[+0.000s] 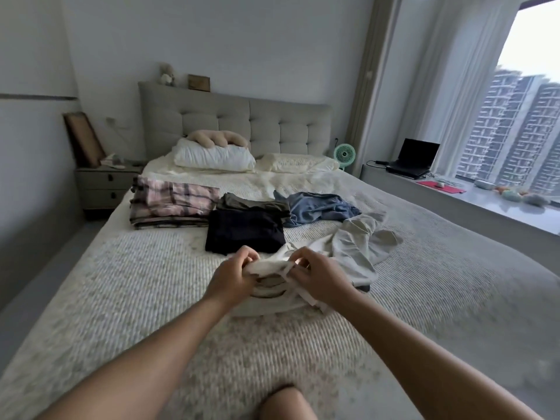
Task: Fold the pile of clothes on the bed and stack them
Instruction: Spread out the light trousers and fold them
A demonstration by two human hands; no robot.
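Head view, and we start at the far left with a grey nightstand (pixel 104 184) beside the bed (pixel 121 283), a brown frame (pixel 85 139) leaning on the wall above it. On the bedspread's left side we see a folded pink plaid stack (pixel 172 204). Just right of it sits a folded black garment (pixel 245 231), with an olive piece (pixel 254 204) tucked behind and touching it.

Now to the centre front: our left hand (pixel 233 275) has its fingers curled, pinching the edge of a white garment (pixel 266 266) that rests on a low pile near us. Our right hand (pixel 318 277) pinches the same white cloth from the other side, fingers bunched on the fabric. Both hands are close together, the cloth gathered between them.

Moving right, a pale grey garment (pixel 357 247) sprawls unfolded, touching the white one. Behind it lies a crumpled blue garment (pixel 318 207). Up by the headboard, white pillows (pixel 215 159). Further right, a small green fan (pixel 344 154), then an open laptop (pixel 415 159) on the windowsill.
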